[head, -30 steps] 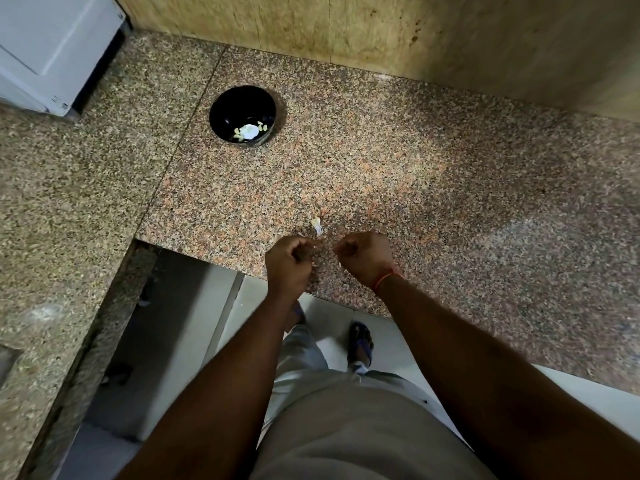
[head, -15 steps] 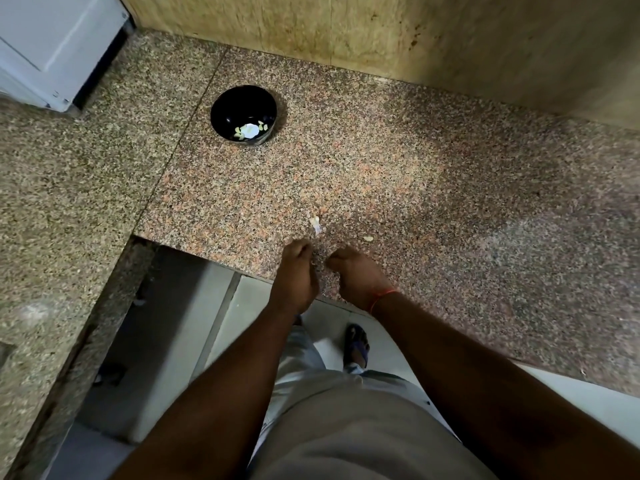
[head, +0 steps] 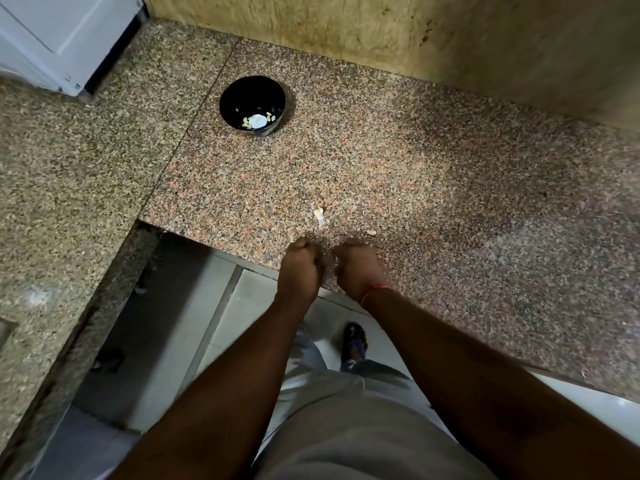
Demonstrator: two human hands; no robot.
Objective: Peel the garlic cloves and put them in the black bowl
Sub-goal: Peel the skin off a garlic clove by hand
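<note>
A speckled granite counter [head: 415, 174] fills most of the view, meeting a tan wall [head: 450, 36] at the back, with the corner of a white appliance [head: 59, 36] at the upper left. Well back on the counter, close to the seam between two slabs, stands the black bowl [head: 252, 105]; inside it lie several pale peeled cloves [head: 258, 120] gathered at its near side, so part of the job is plainly done. At the counter's near edge the person's two hands work close together, almost touching. The left hand [head: 299, 268] has its fingers curled tightly in, and the right hand [head: 358, 268], with a red thread at its wrist, is curled likewise; between them a small pale glint suggests a clove being worked, though it is too hidden to say which hand pinches it or how. Just beyond the knuckles lie small scraps: a whitish bit of skin [head: 319, 215] and a yellowish fragment [head: 371, 232], either peel or a clove piece. No heap of unpeeled garlic shows anywhere on the counter, so how many cloves remain cannot be told. My judgement is that the current clove is mid-peel and has yet to go across to the bowl, which sits well apart from the hands.
</note>
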